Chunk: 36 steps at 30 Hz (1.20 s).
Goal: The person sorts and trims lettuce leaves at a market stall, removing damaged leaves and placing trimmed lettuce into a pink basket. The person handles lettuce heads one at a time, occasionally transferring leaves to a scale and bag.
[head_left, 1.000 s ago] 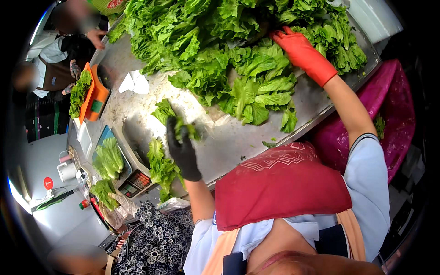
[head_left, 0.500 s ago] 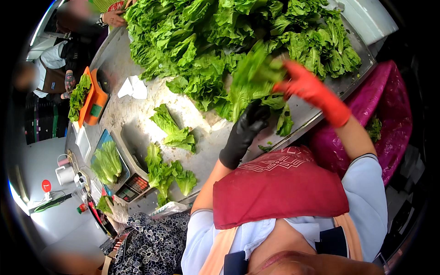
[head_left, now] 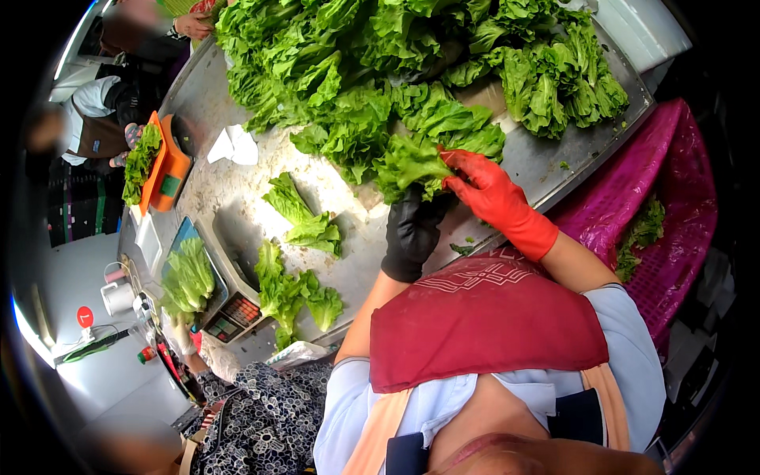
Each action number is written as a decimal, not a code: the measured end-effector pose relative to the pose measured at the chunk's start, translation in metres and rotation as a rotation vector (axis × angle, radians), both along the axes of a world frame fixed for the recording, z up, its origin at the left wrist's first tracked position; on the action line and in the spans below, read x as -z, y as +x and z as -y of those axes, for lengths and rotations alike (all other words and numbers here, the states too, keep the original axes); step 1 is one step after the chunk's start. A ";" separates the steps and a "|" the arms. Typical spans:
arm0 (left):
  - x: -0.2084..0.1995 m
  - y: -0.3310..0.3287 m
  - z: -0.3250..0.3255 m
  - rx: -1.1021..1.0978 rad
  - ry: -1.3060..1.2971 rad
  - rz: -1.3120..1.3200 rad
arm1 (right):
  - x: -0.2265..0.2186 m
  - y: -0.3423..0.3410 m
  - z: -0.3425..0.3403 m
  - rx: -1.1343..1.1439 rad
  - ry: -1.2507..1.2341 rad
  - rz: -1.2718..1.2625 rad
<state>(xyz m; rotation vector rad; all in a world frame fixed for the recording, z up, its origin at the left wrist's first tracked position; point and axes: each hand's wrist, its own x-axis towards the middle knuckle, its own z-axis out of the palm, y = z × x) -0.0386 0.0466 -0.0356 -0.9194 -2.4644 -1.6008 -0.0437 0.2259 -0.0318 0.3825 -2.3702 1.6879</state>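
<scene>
Lettuce (head_left: 412, 165) bright green, ruffled, glossy; right red-gloved fingers (head_left: 469, 165) pinching its end; left black-gloved fingers (head_left: 415, 218) curled, grip unclear.

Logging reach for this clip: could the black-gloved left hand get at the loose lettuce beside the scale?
Likely yes: bare tabletop lies between the left hand and the loose lettuce, though that hand seems busy at the lettuce bunch by the right hand.

1 head-worn fisheye cam, L of pair, downward, close over L hand (head_left: 412, 236), R hand (head_left: 500, 204) & metal tbl (head_left: 362, 273).
</scene>
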 end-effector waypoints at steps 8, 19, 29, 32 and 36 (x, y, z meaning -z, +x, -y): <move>0.028 0.012 0.006 -0.042 0.270 0.374 | -0.014 0.001 0.012 0.163 -0.333 0.597; 0.022 -0.008 0.035 -0.210 -0.166 -0.182 | 0.006 0.006 -0.004 -0.014 -0.395 0.496; 0.021 -0.001 0.018 -0.103 0.889 0.895 | 0.006 0.006 0.002 -0.121 -0.273 0.290; -0.013 -0.005 0.015 -0.036 1.168 1.074 | 0.008 0.000 -0.005 -0.137 -0.191 0.286; -0.009 0.003 0.025 0.015 1.290 1.244 | 0.008 0.004 -0.011 -0.130 -0.735 0.475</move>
